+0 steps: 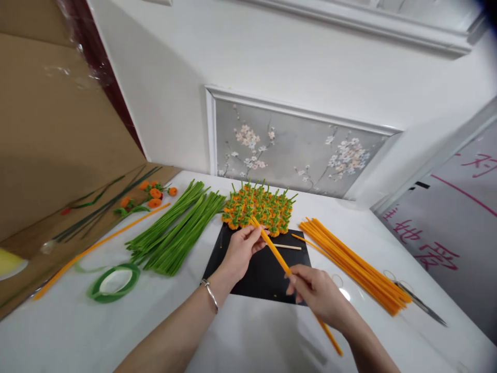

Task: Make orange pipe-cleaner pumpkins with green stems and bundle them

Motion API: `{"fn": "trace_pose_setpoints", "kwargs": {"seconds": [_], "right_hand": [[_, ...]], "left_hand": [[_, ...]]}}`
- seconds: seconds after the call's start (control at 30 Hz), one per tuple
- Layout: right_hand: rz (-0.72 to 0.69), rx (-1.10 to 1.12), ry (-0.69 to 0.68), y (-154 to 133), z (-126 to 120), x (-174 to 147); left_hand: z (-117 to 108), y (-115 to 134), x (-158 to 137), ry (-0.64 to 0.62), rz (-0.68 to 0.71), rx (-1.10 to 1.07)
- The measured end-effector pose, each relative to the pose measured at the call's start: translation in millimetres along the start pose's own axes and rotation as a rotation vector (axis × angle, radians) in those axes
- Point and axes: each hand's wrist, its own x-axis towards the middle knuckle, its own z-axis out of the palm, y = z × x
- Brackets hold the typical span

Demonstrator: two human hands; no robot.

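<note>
A: Entry, centre of frame. Orange stem [276,254] runs on a diagonal from just below the finished pile down to the lower right, over the black mat [264,272].

B: Who holds it?

A: Both hands. Left hand [240,251] has its fingertips pinched shut on the upper end. Right hand [316,292] has its fingers closed round the stem lower down; the tail sticks out past the wrist toward the bottom edge.

B: Wrist detail?

A: Silver bangle [210,295] on the left wrist.

B: On the mat?

A: A short pale stick [286,247] lies near the mat's upper edge, just right of the stem. Touching the mat's top edge, a pile of orange-and-green pieces [258,210].

B: Further out?

A: Right of centre, a bundle of orange stems [351,264] on the white table [248,336]. Scissors [417,300] at its lower end; touching or apart, cannot tell. Left of the mat, green stems [176,230] fanned out. Lower left, a roll of green tape [114,282]. One long orange stem [99,248] lies slantwise at the table's left edge.

B: Upper left?

A: Brown board [46,155] with thin green wires [104,207] and a few orange blooms [155,194] on it.
</note>
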Motion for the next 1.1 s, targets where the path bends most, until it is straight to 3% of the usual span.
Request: {"fn": "trace_pose_setpoints", "kwargs": {"seconds": [0.1,0.2,0.3,0.57,0.87,1.1], "right_hand": [[-0.008,0.055,-0.003,-4,8,4],[-0.026,0.105,0.176,-5,8,20],[-0.083,0.183,0.265,-10,6,38],[-0.066,0.268,0.209,-8,16,53],[-0.034,0.377,0.166,1,27,57],[0.095,0.715,0.313,9,36,54]], "left_hand": [[-3,5,-4,-0.033,-0.01,0.048],[0,7,-8,-0.083,-0.033,0.127],[5,7,-10,-0.126,-0.038,0.19],[2,-2,-9,-0.155,-0.017,0.3],[-4,-11,-7,-0.101,-0.056,0.184],[-20,-6,-2,-0.101,-0.217,-0.086]]}}
